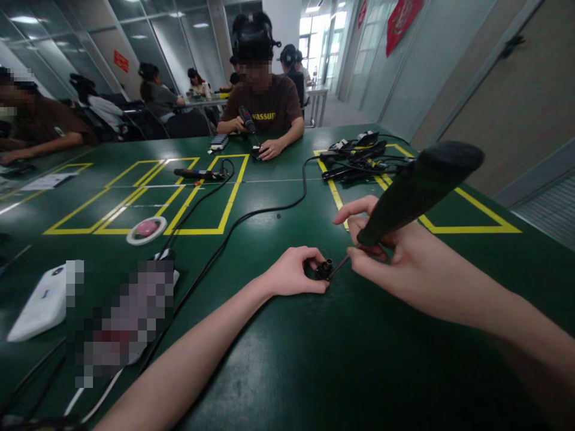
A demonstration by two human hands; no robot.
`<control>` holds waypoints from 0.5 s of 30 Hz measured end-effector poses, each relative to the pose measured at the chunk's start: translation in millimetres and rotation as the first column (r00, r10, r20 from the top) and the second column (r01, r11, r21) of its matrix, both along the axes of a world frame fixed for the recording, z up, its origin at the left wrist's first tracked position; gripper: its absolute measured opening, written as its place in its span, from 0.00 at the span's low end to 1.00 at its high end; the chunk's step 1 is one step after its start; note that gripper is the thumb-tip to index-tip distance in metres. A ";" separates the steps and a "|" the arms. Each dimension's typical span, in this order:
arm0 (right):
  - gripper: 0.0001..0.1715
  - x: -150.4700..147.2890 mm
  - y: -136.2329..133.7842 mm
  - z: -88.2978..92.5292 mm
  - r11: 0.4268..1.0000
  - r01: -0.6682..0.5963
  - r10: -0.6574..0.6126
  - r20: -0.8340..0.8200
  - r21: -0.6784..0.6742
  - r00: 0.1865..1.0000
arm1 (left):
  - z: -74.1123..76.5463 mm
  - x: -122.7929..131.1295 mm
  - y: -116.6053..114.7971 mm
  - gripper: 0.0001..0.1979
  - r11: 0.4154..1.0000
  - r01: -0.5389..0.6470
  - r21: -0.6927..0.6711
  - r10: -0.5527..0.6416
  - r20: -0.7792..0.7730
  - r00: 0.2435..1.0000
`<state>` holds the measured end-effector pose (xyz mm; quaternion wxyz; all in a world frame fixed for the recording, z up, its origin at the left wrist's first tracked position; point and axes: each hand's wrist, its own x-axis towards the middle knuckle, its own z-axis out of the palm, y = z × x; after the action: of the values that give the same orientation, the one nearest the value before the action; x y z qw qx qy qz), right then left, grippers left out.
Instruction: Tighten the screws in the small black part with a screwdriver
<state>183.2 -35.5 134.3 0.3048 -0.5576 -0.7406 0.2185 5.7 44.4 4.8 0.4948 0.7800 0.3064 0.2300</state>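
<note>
My left hand (pixel 299 272) rests on the green table, its thumb and fingers closed round a small black part (pixel 324 269). A short round post sticks up from that part; its finer detail is too small to make out. My right hand (pixel 381 251) grips a screwdriver (pixel 417 188) with a thick dark handle, which slants up to the right towards the camera. From the handle a thin metal shaft (pixel 341 265) runs down left, and its tip meets or lies right beside the black part. My right index finger is stretched out in front of the handle.
Black cables (pixel 269 209) cross the green table (pixel 359 371) on my left. Nearby lie a white phone (pixel 42 302), a blurred-out object (pixel 130 311) and a tape roll (pixel 147 229). Black tools (pixel 359 158) are piled at the back right. Opposite, a co-worker (pixel 265 102) holds a power screwdriver (pixel 248 121).
</note>
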 end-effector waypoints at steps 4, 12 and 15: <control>0.18 0.9 0.4 -1.5 1.000 -0.014 0.014 0.021 -0.017 1.000 | 0.8 -0.3 -0.5 0.11 1.000 -0.007 -0.002 0.007 -0.018 1.000; 0.19 3.1 -0.3 -4.0 1.000 -0.026 0.026 0.024 -0.013 0.999 | 0.2 -0.2 0.0 0.11 1.000 -0.001 -0.005 0.001 -0.019 1.000; 0.19 3.6 -0.4 -4.0 0.999 -0.032 0.032 0.022 -0.006 0.999 | -0.7 -0.1 0.2 0.11 1.000 0.001 0.009 -0.001 -0.012 1.000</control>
<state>186.8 -36.0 130.3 0.2913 -0.5488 -0.7522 0.2194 5.6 44.6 4.0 0.4897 0.7837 0.3080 0.2262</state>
